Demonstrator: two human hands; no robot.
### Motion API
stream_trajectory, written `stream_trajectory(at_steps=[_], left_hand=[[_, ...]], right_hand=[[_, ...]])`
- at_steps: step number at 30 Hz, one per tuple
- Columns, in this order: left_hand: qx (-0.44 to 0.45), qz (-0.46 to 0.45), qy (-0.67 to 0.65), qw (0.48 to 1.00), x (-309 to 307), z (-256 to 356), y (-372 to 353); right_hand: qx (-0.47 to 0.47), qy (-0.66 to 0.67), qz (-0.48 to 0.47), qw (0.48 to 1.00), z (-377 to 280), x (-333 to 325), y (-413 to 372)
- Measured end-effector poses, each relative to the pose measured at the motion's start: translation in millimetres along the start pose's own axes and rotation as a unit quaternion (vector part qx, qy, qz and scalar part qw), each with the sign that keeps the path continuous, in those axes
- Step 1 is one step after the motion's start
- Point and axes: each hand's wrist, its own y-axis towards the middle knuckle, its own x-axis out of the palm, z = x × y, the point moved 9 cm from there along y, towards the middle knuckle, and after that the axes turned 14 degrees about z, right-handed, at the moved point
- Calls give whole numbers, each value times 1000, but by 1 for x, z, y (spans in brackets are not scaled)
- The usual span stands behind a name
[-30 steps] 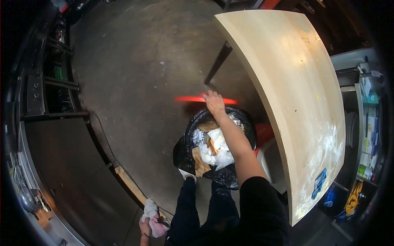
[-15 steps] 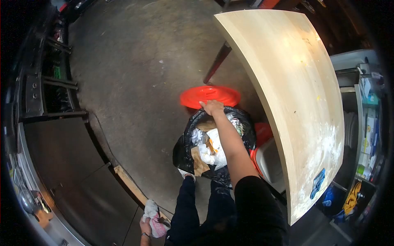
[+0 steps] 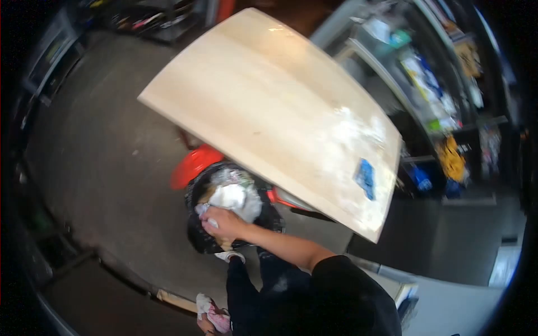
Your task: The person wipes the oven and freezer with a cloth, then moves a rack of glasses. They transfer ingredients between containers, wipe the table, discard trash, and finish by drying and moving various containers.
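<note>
My right hand [image 3: 225, 222] reaches over the bin lined with a black bag [image 3: 196, 235], its fingers closed on a crumpled whitish scrap [image 3: 202, 209]. Motion blur hides whether that scrap is paper or plastic. White crumpled waste [image 3: 230, 196] fills the bag. Against the bin's far left side leans a red lid [image 3: 193, 166], apart from both hands. Low in the view, beside my leg, my left hand [image 3: 206, 325] is closed around a white and pink rag [image 3: 213, 313].
A pale wooden table [image 3: 269, 106] overhangs the bin's right side, with a blue cloth [image 3: 365, 179] on it. Under its edge sits a red and grey container [image 3: 286, 199]. Shelves [image 3: 417, 89] with packets and a yellow cloth [image 3: 451, 159] stand at right. Dark cabinets line the lower left.
My right hand has let go of the red lid and moved into the bin, closing on a whitish scrap. My view has turned right. The left hand still holds the rag.
</note>
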Motion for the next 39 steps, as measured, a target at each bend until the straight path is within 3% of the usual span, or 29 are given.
stream_trajectory(at_steps=[1, 2, 3, 4, 5, 6, 7, 8, 9, 10, 11, 12, 14, 16, 17, 18, 19, 20, 21, 23, 25, 27, 28, 30, 32, 33, 36, 39], left_hand=[[-11, 10, 33, 999, 2, 11, 2], [-19, 26, 66, 997, -1, 23, 4], [28, 2, 102, 994, 12, 72, -11], [41, -8, 108, 993, 24, 94, -14], [48, -3, 145, 988, 25, 108, -18], [56, 3, 179, 982, 28, 117, -18], [72, -47, 220, 972, 36, 112, -9], [78, -46, 229, 969, 35, 102, -2], [94, -17, 236, 967, 37, 99, 7], [111, 13, 236, 965, 41, 104, 7], [123, 10, 301, 946, 56, 153, -39], [132, 15, 306, 943, 56, 150, -34], [174, 35, 351, 919, 62, 124, -7], [184, 18, 349, 918, 80, 137, -37], [193, -1, 338, 921, 92, 148, -50], [195, 10, 343, 919, 97, 155, -58], [191, 1, 361, 913, 107, 156, -62], [186, -10, 377, 907, 117, 158, -68], [185, 0, 380, 906, 124, 166, -80], [206, 45, 428, 879, 139, 187, -103], [212, 36, 409, 887, 157, 207, -119], [194, -10, 381, 904, 179, 226, -144], [193, -11, 382, 904, 181, 223, -144], [220, 26, 396, 891, 181, 233, -138], [230, 46, 404, 884, 179, 251, -160], [222, 37, 390, 893, 179, 255, -165], [216, 28, 372, 902, 178, 258, -170], [205, 81, 428, 876, 164, 265, -191]], right_hand=[[20, 4, -14, 1000, -15, -31, -22], [24, -28, 23, 999, -40, -79, -32], [53, -74, 59, 994, -46, -128, -46], [102, -174, 121, 972, -46, -189, -56], [191, -224, 170, 940, -36, -247, -71], [159, -307, 297, 890, -38, -312, -91], [152, -396, 343, 838, -29, -366, -111], [217, -495, 351, 764, -15, -413, -131], [235, -500, 354, 754, -2, -448, -146], [236, -494, 361, 755, 18, -468, -154], [218, -461, 328, 795, 46, -475, -157], [201, -426, 292, 832, 68, -475, -164], [189, -459, 276, 823, 100, -477, -159], [196, -434, 263, 839, 130, -489, -157], [136, -460, 300, 824, 124, -502, -156], [139, -449, 302, 829, 120, -517, -154], [261, -315, 379, 830, 130, -548, -169], [374, -171, 437, 800, 145, -568, -188], [331, -193, 461, 801, 138, -586, -189], [337, -138, 437, 823, 153, -595, -202], [338, -88, 409, 843, 157, -602, -193], [230, 205, 523, 795, 138, -629, -190], [232, 205, 523, 794, 136, -638, -191], [228, 365, 562, 706, 142, -648, -201], [207, 258, 634, 698, 142, -692, -230], [181, 254, 682, 662, 135, -713, -241], [219, 176, 732, 621, 148, -762, -280], [182, 145, 735, 637, 200, -782, -291]])
